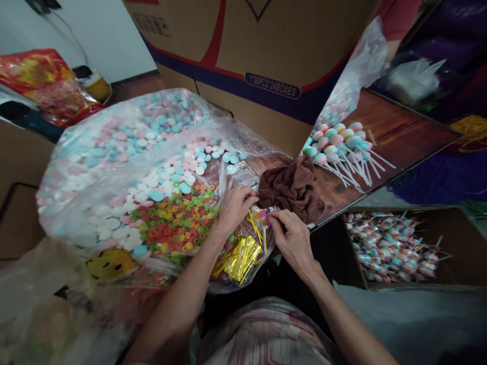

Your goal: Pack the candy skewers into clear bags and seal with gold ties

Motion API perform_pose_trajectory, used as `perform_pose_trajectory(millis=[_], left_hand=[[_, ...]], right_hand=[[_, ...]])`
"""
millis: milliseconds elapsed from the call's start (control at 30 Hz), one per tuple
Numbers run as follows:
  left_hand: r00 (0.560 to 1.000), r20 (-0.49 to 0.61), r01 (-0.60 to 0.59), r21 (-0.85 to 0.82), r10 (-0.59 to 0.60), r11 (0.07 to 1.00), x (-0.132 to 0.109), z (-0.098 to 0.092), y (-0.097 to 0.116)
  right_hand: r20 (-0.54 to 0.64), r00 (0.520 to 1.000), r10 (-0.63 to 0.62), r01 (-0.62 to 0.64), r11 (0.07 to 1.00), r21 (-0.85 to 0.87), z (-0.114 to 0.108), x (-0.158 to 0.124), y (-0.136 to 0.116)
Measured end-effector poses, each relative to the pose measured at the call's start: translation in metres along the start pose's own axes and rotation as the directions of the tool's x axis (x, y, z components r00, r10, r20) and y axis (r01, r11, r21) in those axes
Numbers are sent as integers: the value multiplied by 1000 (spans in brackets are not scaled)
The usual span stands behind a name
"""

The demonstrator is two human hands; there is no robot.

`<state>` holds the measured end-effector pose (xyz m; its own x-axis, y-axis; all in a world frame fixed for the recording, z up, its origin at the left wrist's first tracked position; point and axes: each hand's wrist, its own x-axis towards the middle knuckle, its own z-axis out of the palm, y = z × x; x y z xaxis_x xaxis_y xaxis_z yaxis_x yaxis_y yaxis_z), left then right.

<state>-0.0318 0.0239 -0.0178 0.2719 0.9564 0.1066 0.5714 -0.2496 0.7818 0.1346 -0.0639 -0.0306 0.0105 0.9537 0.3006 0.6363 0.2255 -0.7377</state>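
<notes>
My left hand (235, 205) and my right hand (289, 234) meet over a small clear wrapper with a pink sweet (262, 214) in it. Both hands pinch this little packet, fingers closed. A gold twist tie (254, 224) slants between the two hands. Just below them lies a bundle of gold twist ties (239, 257). Left of my left hand, a big clear bag (125, 172) holds pastel round sweets and a heap of coloured ring sweets (175, 218).
A brown cloth (292, 188) lies right of my hands on the wooden board (403, 129), beside a row of pastel lollipops (342, 147). A box of wrapped lollipops (391, 246) stands lower right. A large cardboard carton (258, 56) rises behind. Another person's red sleeve (397, 17) shows top right.
</notes>
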Motion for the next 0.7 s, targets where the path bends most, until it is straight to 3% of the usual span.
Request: perform_pose_trajectory(millis=[133, 300, 433, 533, 600, 633, 700], left_hand=[[976, -133, 131, -275, -172, 953, -4, -2, 5], [930, -240, 139, -472, -278, 871, -24, -19, 35], [904, -213, 200, -556, -371, 807, -38, -24, 54], [878, -312, 142, -553, -363, 821, -44, -20, 57], [844, -377, 113, -569, -381, 815, -49, -16, 55], [836, -368, 125, -594, -407, 794, -52, -14, 55], [856, -212, 215, -684, -472, 697, -58, -10, 54]], right_hand=[[-14, 1000, 15, -14, 998, 60, -2, 0, -3], [-34, 984, 172, -160, 960, 229, 0, 9, -14], [80, 935, 346, -334, 780, 530, 9, 20, -30], [123, 902, 414, -374, 609, 700, 11, 24, -40], [110, 900, 422, -361, 580, 730, 10, 24, -42], [98, 903, 419, -351, 586, 731, 9, 24, -42], [74, 908, 412, -333, 604, 724, 6, 24, -39]])
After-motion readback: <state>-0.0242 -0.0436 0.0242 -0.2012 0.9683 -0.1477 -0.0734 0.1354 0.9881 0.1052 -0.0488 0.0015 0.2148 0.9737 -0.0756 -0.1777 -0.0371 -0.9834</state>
